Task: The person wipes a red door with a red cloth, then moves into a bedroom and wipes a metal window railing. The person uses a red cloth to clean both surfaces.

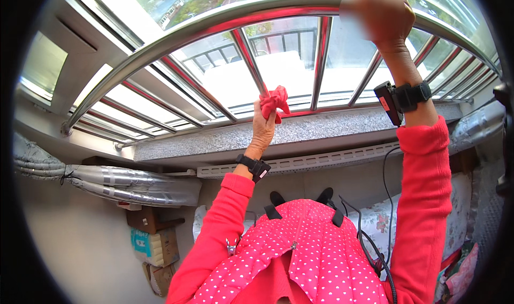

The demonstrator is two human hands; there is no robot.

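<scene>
My left hand [263, 123] holds a red cloth [275, 102] around the lower part of a vertical metal bar [249, 57] of the window railing. The cloth is bunched, and one end sticks up beside the bar. High at the right, my right hand [379, 16] rests at the curved metal top rail [281, 7], its fingers curled; a blur hides much of it, and I see nothing else in it. Both wrists wear black straps with small devices. Behind the bars stands the window glass [345, 51].
Below the railing runs a grey granite sill [313, 129], with a white slotted radiator cover [301, 163] under it. A tied silver curtain [132, 183] hangs at left. Black cables [391, 199] hang by my right arm. Cardboard boxes [162, 278] and floral bedding [381, 219] lie lower down.
</scene>
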